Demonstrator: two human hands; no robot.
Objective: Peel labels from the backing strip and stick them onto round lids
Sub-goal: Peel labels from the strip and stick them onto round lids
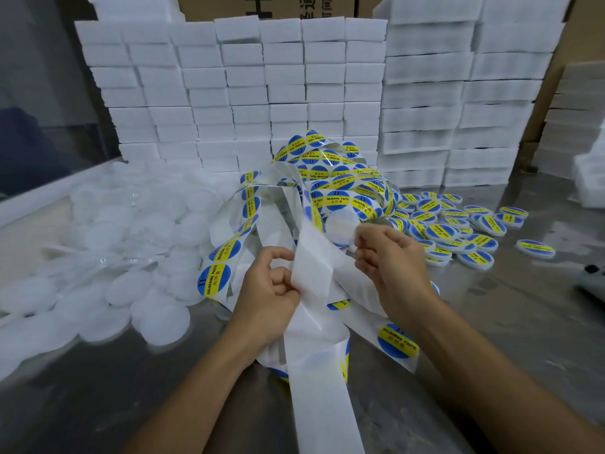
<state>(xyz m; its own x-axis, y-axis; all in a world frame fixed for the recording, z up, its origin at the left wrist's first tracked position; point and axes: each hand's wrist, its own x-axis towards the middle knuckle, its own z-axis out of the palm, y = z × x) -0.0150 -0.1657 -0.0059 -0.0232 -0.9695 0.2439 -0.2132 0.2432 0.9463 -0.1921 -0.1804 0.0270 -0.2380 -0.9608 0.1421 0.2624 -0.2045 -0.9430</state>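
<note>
The left hand (268, 290) is pinching the white backing strip (311, 273) at its left edge, fingers (281, 255) curled round it. The right hand (393, 260) is gripping a plain white lid (342, 226) at its lower right rim, holding it up just beyond the strip; its fingers are curled on the lid, though how the thumb is lying cannot be told. The strip is running down between the forearms toward the near edge of the bench (507, 322), its near stretch bare of labels.

Behind the hands a tangled heap of strip (337, 178) is piling up, still carrying round blue-and-yellow labels (214, 279) (printed "SOLDERING PASTE"). One more label (397, 340) is sitting on a loop of strip below the right wrist.

To the left, unlabelled lids (124, 257) are lying in a loose pile on the bench. To the right, labelled lids (458, 224) are lying spread and overlapping, with one (535, 248) lying apart from the rest.

White foam blocks (245, 93) are standing stacked in a wall across the back, with cardboard (294, 4) behind them. A dark object (591, 280) is lying at the right edge, too cropped to identify.
</note>
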